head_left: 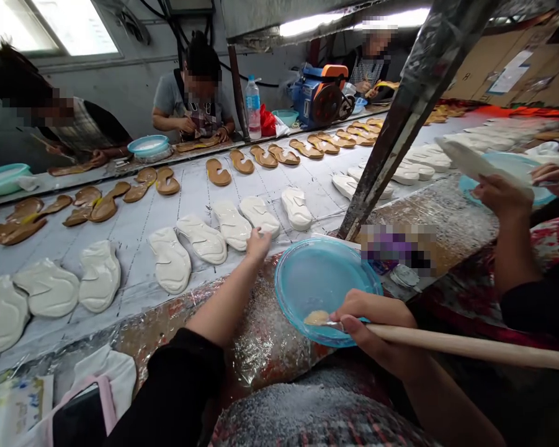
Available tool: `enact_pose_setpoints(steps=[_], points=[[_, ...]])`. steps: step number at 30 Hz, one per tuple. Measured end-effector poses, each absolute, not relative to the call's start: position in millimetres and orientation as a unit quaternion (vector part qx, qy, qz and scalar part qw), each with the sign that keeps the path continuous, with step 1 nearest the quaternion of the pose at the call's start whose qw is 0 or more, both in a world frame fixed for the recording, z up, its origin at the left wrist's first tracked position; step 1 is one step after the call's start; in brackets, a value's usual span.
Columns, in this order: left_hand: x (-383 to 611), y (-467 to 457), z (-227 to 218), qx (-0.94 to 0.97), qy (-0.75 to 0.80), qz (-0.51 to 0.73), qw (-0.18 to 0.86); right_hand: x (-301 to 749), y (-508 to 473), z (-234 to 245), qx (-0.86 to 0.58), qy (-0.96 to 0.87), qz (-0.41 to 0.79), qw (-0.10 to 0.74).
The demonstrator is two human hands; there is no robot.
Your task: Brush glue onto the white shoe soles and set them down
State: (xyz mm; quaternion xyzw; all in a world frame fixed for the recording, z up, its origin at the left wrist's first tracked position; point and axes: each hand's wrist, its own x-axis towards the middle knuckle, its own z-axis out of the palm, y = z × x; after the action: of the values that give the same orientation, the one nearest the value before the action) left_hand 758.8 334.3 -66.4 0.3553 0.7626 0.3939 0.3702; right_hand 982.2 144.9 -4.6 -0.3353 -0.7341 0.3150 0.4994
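Note:
My left hand stretches out over the near edge of the white work surface. Its fingertips are at the near end of a white shoe sole, with thumb and finger apart; a firm grip on the sole does not show. In my right hand is a brush with a long pale wooden handle. The brush's bristles rest low inside a blue bowl, near its front rim. Several more white soles lie in a row to the left of my left hand.
Brown soles line the far side. A slanted metal post rises right of the bowl. At right, a co-worker's hands hold a white sole. Other people sit across, near a blue machine. A phone lies lower left.

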Motion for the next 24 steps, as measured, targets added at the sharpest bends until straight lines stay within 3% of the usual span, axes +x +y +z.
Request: enact_pose_setpoints(steps=[9, 24], points=[[797.6, 381.7, -74.8, 0.37, 0.862, 0.254, 0.237, 979.2, 148.7, -11.2, -0.372, -0.724, 0.324, 0.483], [790.9, 413.6, -69.9, 0.355, 0.863, 0.262, 0.246, 972.8, 155.1, -31.8, -0.469, -0.674, 0.347, 0.454]])
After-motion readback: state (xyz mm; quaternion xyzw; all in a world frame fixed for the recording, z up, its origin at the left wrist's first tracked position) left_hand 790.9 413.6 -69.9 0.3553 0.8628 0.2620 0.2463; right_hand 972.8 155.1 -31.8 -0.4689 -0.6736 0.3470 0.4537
